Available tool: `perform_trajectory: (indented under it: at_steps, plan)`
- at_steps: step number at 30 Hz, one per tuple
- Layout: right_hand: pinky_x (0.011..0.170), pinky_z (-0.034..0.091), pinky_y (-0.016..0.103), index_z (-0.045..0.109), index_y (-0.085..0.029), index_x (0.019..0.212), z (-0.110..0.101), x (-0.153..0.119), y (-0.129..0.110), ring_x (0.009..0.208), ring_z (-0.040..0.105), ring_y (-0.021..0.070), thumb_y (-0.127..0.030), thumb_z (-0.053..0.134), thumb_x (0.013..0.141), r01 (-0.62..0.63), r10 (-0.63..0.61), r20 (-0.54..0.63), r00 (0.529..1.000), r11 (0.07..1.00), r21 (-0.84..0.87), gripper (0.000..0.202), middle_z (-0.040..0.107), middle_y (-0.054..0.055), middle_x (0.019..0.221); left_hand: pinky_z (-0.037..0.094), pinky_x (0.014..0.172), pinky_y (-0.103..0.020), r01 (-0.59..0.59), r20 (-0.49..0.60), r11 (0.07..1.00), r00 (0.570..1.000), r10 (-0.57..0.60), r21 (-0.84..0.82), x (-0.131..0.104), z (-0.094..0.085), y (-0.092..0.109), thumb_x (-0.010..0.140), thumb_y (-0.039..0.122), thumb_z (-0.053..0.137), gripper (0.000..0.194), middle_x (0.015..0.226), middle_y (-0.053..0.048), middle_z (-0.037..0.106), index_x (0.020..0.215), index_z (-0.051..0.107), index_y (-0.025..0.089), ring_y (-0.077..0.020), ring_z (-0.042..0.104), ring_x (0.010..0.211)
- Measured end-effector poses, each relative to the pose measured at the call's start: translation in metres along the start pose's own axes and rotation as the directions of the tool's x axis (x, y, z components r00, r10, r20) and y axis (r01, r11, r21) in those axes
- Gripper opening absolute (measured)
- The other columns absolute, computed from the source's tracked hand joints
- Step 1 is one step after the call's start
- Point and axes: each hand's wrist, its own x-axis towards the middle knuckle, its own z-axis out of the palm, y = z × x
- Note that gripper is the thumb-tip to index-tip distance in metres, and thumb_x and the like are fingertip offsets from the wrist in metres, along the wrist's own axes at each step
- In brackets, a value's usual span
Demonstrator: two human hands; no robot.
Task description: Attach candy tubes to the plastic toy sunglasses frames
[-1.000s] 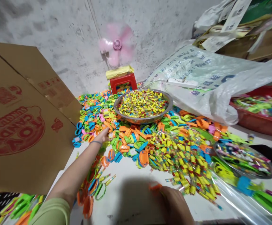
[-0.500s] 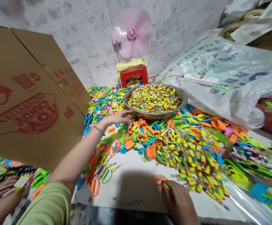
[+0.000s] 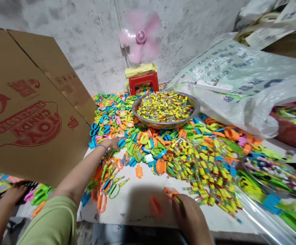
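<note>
My left hand [image 3: 113, 143], with a grey band at the wrist, is at the left of the heaped plastic toy watches. Its fingers are bent around a blue toy watch [image 3: 121, 143] in the heap. Over the table's front edge, my right hand [image 3: 190, 216] is closed on a small yellow candy tube [image 3: 180, 201], mostly hidden by the fingers. An orange toy watch [image 3: 170, 191] is just beyond its fingertips. Left of that hand, an orange ring-shaped piece [image 3: 156, 206] is smeared by motion. Yellow-capped candy tubes [image 3: 204, 166] are piled to the right.
A metal bowl [image 3: 196, 114] of candy tubes stands behind the heap. At left is a large cardboard box [image 3: 35, 92]; beside it, another person's hand [image 3: 15, 195] shows. Behind are a red stool [image 3: 135, 81] and a pink fan [image 3: 141, 36]. A plastic sack [image 3: 240, 78] lies right.
My left hand has moved left and nearer from the bowl's rim to the blue toy watch. An orange piece now lies apart from the heap. A blurred orange ring has appeared beside my right hand.
</note>
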Motion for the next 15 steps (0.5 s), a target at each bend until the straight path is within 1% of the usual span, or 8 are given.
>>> perform_trajectory:
  at_steps: [1,3,6,8,11,13,15]
  plan:
    - [0.062,0.045,0.029,0.057,-0.019,0.092,0.0,0.0,0.0,0.065,0.061,0.0185,-0.029,0.044,0.1,-0.001,0.001,0.0,1.0,1.0,-0.001,0.017,0.065,0.004,0.075,0.053,0.087,-0.032,-0.006,-0.005,1.0,1.0,0.006,-0.017,0.003,0.002,0.0,0.051,0.02,0.083,0.087,0.125,-0.008,0.062,0.132,0.053,0.021,-0.0294,0.063,0.109]
    - [0.063,0.045,0.029,0.057,-0.019,0.093,0.001,0.0,0.0,0.066,0.061,0.0185,-0.028,0.044,0.1,-0.004,0.004,0.004,1.0,1.0,0.0,0.017,0.066,0.004,0.076,0.052,0.089,-0.031,-0.017,-0.019,0.998,1.0,0.016,-0.058,0.009,0.007,0.0,0.062,0.025,0.081,0.071,0.12,-0.006,0.063,0.128,0.056,0.019,-0.0257,0.063,0.106]
    - [0.062,0.045,0.029,0.056,-0.019,0.094,0.0,0.0,-0.001,0.066,0.061,0.0186,-0.027,0.045,0.099,-0.008,0.008,0.009,1.0,1.0,0.005,0.016,0.066,0.004,0.076,0.054,0.086,-0.037,-0.018,-0.034,0.993,0.999,0.014,-0.115,0.017,0.016,0.001,0.083,0.031,0.069,0.042,0.115,-0.008,0.064,0.121,0.059,0.015,-0.0218,0.064,0.1]
    - [0.062,0.046,0.029,0.056,-0.018,0.094,-0.002,0.0,-0.002,0.067,0.061,0.0187,-0.027,0.045,0.1,-0.001,0.001,-0.001,1.0,1.0,0.007,0.015,0.066,0.004,0.077,0.055,0.083,-0.039,-0.005,-0.049,0.986,0.999,-0.003,-0.165,0.02,0.023,0.002,0.091,0.034,0.062,0.032,0.113,-0.008,0.064,0.116,0.06,0.014,-0.0209,0.064,0.097]
    - [0.067,0.047,0.03,0.057,-0.018,0.098,-0.004,-0.002,-0.002,0.072,0.063,0.0191,-0.024,0.045,0.1,0.015,-0.015,-0.012,1.0,1.0,0.008,0.013,0.067,0.005,0.082,0.056,0.079,-0.036,0.021,-0.074,0.966,0.996,-0.042,-0.259,0.021,0.03,0.004,0.092,0.035,0.06,0.028,0.108,-0.006,0.064,0.111,0.061,0.013,-0.0194,0.064,0.092]
    - [0.07,0.047,0.03,0.057,-0.018,0.102,-0.004,-0.003,-0.001,0.076,0.063,0.0193,-0.022,0.046,0.099,0.027,-0.027,0.012,1.0,1.0,0.011,0.012,0.068,0.006,0.086,0.056,0.074,-0.034,0.037,-0.082,0.942,0.994,-0.069,-0.335,0.019,0.033,0.004,0.092,0.034,0.061,0.029,0.104,-0.006,0.065,0.112,0.061,0.013,-0.0174,0.064,0.086]
    - [0.072,0.047,0.031,0.057,-0.018,0.104,-0.004,-0.004,-0.001,0.079,0.064,0.0196,-0.021,0.047,0.099,0.032,-0.033,0.047,0.998,0.999,0.013,0.012,0.069,0.006,0.089,0.055,0.071,-0.031,0.038,-0.078,0.907,0.994,-0.078,-0.42,0.016,0.034,0.005,0.087,0.031,0.065,0.033,0.101,-0.006,0.066,0.115,0.06,0.014,-0.017,0.064,0.083]
